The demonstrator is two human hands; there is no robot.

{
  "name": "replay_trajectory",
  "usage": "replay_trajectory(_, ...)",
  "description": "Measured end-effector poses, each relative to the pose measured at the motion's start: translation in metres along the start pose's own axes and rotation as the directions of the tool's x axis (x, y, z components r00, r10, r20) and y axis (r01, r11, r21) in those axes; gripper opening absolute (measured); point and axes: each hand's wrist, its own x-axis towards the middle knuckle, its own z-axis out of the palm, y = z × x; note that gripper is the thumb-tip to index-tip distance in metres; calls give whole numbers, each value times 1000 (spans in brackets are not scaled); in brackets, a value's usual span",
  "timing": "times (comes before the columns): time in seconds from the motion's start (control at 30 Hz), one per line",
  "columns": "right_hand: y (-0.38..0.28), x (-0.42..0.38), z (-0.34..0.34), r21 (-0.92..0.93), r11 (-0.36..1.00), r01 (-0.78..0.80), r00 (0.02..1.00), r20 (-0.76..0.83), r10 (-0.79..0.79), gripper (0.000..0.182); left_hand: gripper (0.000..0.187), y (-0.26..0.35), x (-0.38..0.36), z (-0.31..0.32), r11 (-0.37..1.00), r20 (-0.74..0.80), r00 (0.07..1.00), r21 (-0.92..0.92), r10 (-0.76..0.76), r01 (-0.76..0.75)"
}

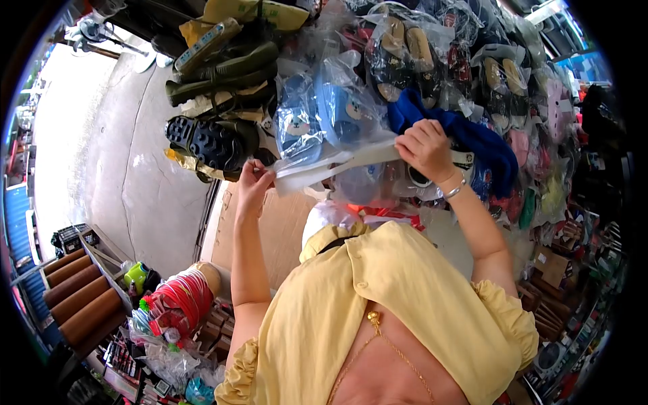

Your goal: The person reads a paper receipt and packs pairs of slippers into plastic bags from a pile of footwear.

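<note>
A clear plastic bag holds a pair of light blue slippers (pixel 341 111) with a bear face on them. The bag's open edge, a whitish strip (pixel 331 169), is stretched between my two hands. At its left end my left hand (pixel 254 183) pinches the plastic between thumb and fingers. My right hand (pixel 425 150) is closed on the other end, beside a dark blue cloth (pixel 472 131). Under the strip lies another bagged item (pixel 364 182), partly hidden. The slippers rest among other bagged footwear.
Dark green shoes (pixel 236 74) and a black-soled shoe (pixel 209 143) are stacked at the left. More bagged shoes (pixel 405 50) pile up behind and to the right. Brown rolls (pixel 91 314) and a red coil (pixel 182 300) stand at lower left, beside a concrete floor (pixel 145 169).
</note>
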Motion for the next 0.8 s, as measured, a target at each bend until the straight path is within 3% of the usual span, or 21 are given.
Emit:
replay_trajectory(0.03, 2, -1, 0, 118, 991, -62, 997, 51, 56, 14, 22, 1, -1, 2, 999, -36, 998, 6, -46, 46)
replay_trajectory(0.07, 2, 0, 1, 119, 991, -54, 998, 39, 50, 14, 20, 2, -1, 3, 996, -72, 993, 9, -88, 89)
replay_trajectory(0.1, -2, 3, 5, 427, 835, -348, 936, 109, 335, 20, 22, -3, -2, 2, 997, -33, 996, -23, -80, 79)
replay_trajectory(0.13, -3, 6, 10, 651, 505, -566, 794, 269, 545, 27, 22, 2, 1, 8, 997, -38, 997, -20, -70, 69)
replay_trajectory(0.17, 3, 10, 21, 706, 387, -594, 765, 347, 543, 42, 30, 6, 3, 16, 993, -7, 996, -69, -93, 92)
replay_trajectory(0.2, 5, 23, 22, 601, 351, -718, 684, 514, 517, 54, 38, 9, 6, 26, 986, 23, 993, -119, -113, 115)
replay_trajectory(0.23, 9, 33, 30, 466, 411, -783, 617, 662, 425, 70, 51, 10, 12, 38, 997, -18, 997, -18, -70, 69)
replay_trajectory(0.27, 6, 40, 39, 464, 450, -763, 632, 684, 365, 85, 51, 12, 18, 52, 998, -30, 998, -21, -55, 54)
replay_trajectory(0.33, -1, 49, 59, 471, 515, -716, 669, 673, 316, 86, 58, 17, 30, 79, 995, -153, 983, 8, -98, 101)
replay_trajectory(0.4, 0, 48, 71, 651, 326, -686, 726, 583, 363, 76, 66, 13, 42, 83, 998, -140, 990, 60, -10, 18)
replay_trajectory(0.43, 4, 47, 71, 655, 327, -681, 730, 574, 370, 76, 68, 19, 45, 87, 999, -129, 991, 11, 47, -46)
replay_trajectory(0.5, 6, 41, 70, 771, 173, -613, 755, 507, 416, 67, 71, 32, 49, 94, 985, -112, 980, -38, 163, -168)
replay_trajectory(0.53, 4, 43, 67, 766, 165, -621, 748, 515, 419, 67, 70, 41, 53, 95, 973, -80, 971, -36, 226, -229)
replay_trajectory(0.6, 3, 57, 56, 933, 186, -310, 852, 186, 489, 61, 70, 66, 66, 99, 963, -55, 967, -83, 251, -255)
replay_trajectory(0.63, 6, 70, 40, 878, 314, -362, 851, 173, 496, 61, 70, 80, 76, 101, 957, -53, 961, -91, 273, -277)
replay_trajectory(0.67, 9, 76, 46, 876, 307, -371, 841, 177, 511, 61, 71, 91, 88, 102, 950, -48, 955, -99, 291, -295)
replay_trajectory(0.73, 23, 95, 60, 845, 382, -373, 820, 108, 562, 62, 70, 110, 118, 104, 927, 15, 929, 50, 370, -370)
replay_trajectory(0.77, 27, 100, 68, 730, 544, -414, 813, 27, 582, 57, 70, 120, 128, 107, 724, 56, 906, 581, 419, -371)
replay_trajectory(0.8, 30, 99, 79, 724, 545, -423, 803, 22, 595, 57, 70, 131, 137, 112, 279, 128, 884, 920, 450, -275)
